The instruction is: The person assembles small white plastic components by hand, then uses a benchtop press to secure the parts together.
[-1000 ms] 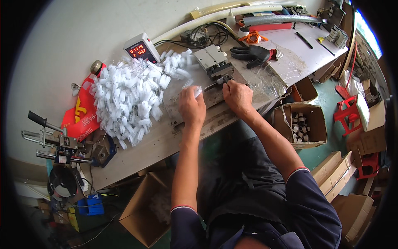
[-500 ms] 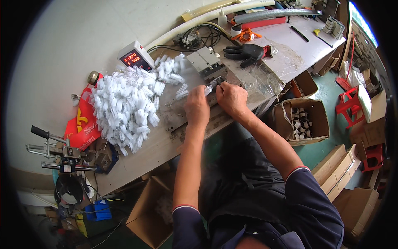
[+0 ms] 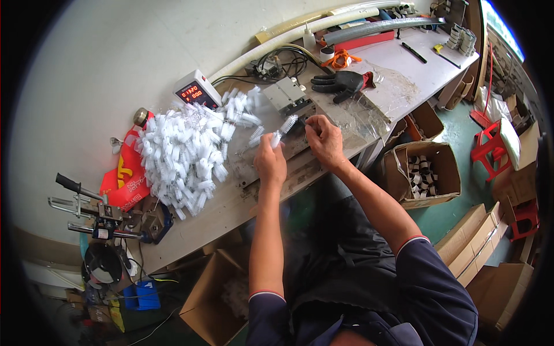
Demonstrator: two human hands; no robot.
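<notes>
A lever tool (image 3: 105,213) stands at the far left of the bench beside a red bag (image 3: 128,176), with a heap of white brushes (image 3: 184,155) spread below a red-lit display (image 3: 196,91). At center, the left hand (image 3: 270,160) grips a white brush (image 3: 288,124) between thumb and fingers, its bristled end angled up in front of a metal machine (image 3: 285,94). The right hand (image 3: 325,142) bends its fingers narrowly just beside that end; whether they hold anything cannot be told. Half a second ago the two hands are nearly together at the machine; now the left sits lower and a wider gap shows more of the brush. Farther right, a black glove (image 3: 340,85) lies flat, as before, above an open carton (image 3: 443,158) on the floor
</notes>
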